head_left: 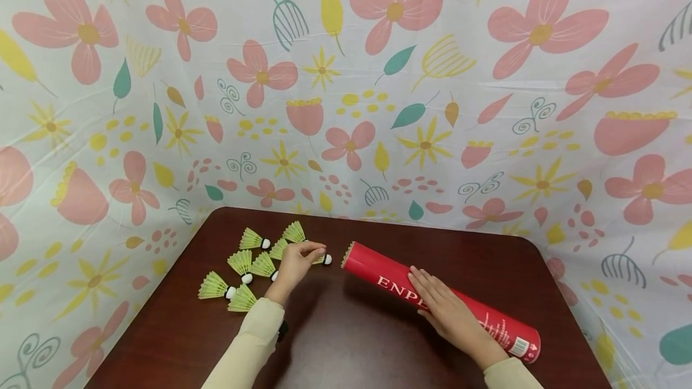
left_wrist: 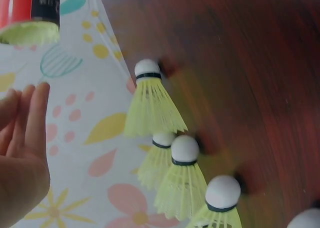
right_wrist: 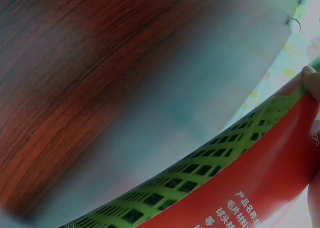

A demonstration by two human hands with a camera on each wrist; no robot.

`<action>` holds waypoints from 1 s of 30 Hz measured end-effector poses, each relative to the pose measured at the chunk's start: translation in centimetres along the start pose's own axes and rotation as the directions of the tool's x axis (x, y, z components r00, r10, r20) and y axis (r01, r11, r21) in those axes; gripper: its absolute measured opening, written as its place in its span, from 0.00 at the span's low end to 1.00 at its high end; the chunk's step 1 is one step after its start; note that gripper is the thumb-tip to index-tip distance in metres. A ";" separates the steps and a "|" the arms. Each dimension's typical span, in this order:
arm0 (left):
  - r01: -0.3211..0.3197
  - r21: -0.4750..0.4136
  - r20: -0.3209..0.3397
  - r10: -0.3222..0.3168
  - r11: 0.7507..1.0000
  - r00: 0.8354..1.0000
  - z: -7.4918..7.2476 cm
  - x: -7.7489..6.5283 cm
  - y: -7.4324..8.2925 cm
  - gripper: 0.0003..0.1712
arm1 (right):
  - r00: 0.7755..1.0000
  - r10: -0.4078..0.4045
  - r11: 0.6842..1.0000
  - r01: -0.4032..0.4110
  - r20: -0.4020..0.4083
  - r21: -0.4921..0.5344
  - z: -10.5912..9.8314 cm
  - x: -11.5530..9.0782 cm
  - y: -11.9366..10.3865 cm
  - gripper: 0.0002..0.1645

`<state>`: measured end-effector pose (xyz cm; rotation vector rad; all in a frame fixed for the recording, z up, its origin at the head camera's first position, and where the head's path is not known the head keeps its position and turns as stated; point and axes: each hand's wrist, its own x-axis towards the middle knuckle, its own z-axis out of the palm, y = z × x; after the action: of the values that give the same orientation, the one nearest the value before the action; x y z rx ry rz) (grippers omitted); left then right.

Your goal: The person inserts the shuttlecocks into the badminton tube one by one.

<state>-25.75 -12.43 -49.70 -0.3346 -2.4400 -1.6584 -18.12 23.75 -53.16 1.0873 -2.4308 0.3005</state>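
Note:
A red cylindrical shuttlecock tube (head_left: pixel 378 269) lies slantwise on the right of the table, its mouth toward the left hand. Yellow-green feather edges show inside that mouth in the left wrist view. My right hand (head_left: pixel 446 311) holds the tube around its middle, fingers over the top and thumb on the near side. My left hand (head_left: pixel 294 266) hovers between the tube mouth and the shuttlecocks, thumb and fingers close together with nothing between them. Just beyond its fingertips lies a shuttlecock (head_left: pixel 327 260) with a white head, partly hidden by the hand.
Several yellow-green shuttlecocks (head_left: pixel 214 287) lie loosely grouped on the left of the dark brown table (head_left: pixel 335 341). Behind the table hangs a white cloth (head_left: pixel 346 185) with a flower print, also along both sides.

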 end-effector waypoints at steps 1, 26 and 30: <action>0.002 0.008 -0.020 -0.002 1.000 1.000 -0.2 0.0 -0.1 0.08 | 1.000 0.004 1.000 -0.004 0.005 -0.003 0.0 0.0 0.0 0.41; 0.230 0.039 -0.207 -0.217 0.972 0.954 -0.3 0.0 -5.5 0.14 | 1.000 0.000 1.000 0.000 0.003 0.021 0.2 -0.3 0.1 0.40; 0.239 0.056 -0.231 -0.220 0.969 0.948 0.3 -0.2 -5.9 0.11 | 1.000 -0.004 0.999 0.004 0.001 0.036 0.2 -0.4 0.0 0.39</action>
<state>-27.24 -14.32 -55.13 0.1481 -2.4410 -1.5718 -17.99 23.96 -53.51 1.1073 -2.4325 0.3438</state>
